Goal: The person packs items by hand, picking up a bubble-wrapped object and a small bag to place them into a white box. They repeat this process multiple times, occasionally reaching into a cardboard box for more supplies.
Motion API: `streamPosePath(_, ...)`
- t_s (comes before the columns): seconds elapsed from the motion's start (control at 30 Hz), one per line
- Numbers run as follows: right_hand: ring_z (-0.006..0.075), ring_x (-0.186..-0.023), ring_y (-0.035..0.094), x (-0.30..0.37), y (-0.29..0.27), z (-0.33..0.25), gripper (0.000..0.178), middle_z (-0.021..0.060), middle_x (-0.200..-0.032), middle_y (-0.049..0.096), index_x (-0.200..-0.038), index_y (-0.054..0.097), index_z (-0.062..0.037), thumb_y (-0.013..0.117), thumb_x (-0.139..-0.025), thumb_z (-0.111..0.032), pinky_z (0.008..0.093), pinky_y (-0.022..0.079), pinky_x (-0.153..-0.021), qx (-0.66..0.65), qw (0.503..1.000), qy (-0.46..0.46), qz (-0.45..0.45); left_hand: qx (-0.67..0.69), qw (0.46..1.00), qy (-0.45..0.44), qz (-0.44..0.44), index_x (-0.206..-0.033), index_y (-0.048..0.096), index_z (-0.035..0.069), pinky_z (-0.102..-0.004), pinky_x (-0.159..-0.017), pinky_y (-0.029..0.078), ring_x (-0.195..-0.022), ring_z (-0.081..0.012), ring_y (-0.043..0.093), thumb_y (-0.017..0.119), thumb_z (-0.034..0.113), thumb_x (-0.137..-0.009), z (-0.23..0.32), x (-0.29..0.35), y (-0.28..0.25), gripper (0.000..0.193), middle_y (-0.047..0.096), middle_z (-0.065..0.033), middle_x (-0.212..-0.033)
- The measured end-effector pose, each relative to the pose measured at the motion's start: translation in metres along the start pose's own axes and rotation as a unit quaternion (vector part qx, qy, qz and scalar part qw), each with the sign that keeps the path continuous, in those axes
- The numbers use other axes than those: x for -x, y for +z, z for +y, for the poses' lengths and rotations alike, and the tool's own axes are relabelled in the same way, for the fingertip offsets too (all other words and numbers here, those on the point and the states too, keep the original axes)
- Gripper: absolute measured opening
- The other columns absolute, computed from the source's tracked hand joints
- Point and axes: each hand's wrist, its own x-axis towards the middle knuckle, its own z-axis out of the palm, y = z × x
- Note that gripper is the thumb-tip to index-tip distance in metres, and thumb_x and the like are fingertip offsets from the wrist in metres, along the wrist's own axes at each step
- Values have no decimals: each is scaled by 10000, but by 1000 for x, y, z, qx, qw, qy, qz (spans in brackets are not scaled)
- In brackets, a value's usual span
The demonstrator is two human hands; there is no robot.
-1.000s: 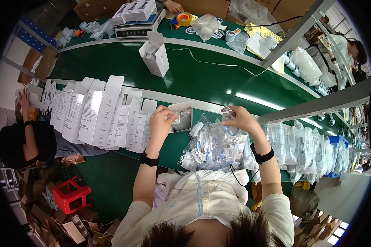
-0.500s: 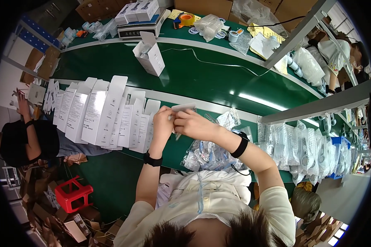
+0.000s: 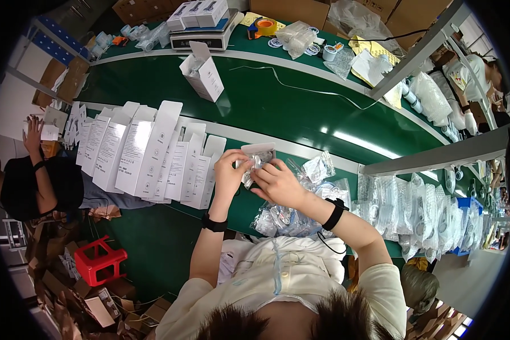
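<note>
At the bench's near edge, my left hand (image 3: 229, 171) pinches one side of a crinkled clear plastic bag (image 3: 257, 162). My right hand (image 3: 280, 182) has its curled fingers on the bag's other side. A pale flat flap (image 3: 259, 148) stands just behind the bag; whether it belongs to a box is hidden by my hands. What the bag contains is too small to make out. To the right of my hands lies a heap of clear bags (image 3: 289, 218) with pale parts and cords inside. Several open white cartons (image 3: 198, 175) stand in a row to my left.
Across the green belt stands an open white carton (image 3: 203, 78) with clear wrapping inside. Behind it are a scale (image 3: 201, 39) carrying small boxes and an orange tape roll (image 3: 266, 26). Bubble-wrapped items (image 3: 416, 209) line the right. A co-worker (image 3: 42, 190) sits at left near a red stool (image 3: 101, 261).
My hands have come apart slightly, and the clear bag between them now shows. The fingers of my right hand have shifted onto its side. The whole view has tilted a little.
</note>
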Motion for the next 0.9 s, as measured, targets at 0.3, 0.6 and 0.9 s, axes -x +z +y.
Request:
streamPosePath(0.3,252,-1057,441,17,-9,25,625,141,-1172,418,-1146,470,-59,718,-628,-303,400,289,-969,-106,990,97,5,-56,998,3,38,-1144,452,-22,-319,-913,380,-1086,-256,476,634,-16,-683,-33,22,-42,496,481,-170,-1149)
streamPosePath(0.6,275,-1268,257,27,40,52,1106,171,-1395,174,-1382,12,-109,774,-580,-90,401,273,-1010,-467,809,337,119,-428,900,49,-58,-1306,282,-7,-521,-1025,107,-1291,-323,187,426,-155,-660,-88,43,-17,678,256,-193,-1360)
streamPosePath(0.9,319,-1204,336,16,13,199,1121,195,-1317,285,-1378,20,-106,767,-543,-60,361,320,-971,-215,827,451,258,-213,960,25,-181,-1300,316,34,-517,-981,212,-1236,-370,246,539,50,-780,4,74,52,565,279,-184,-1351)
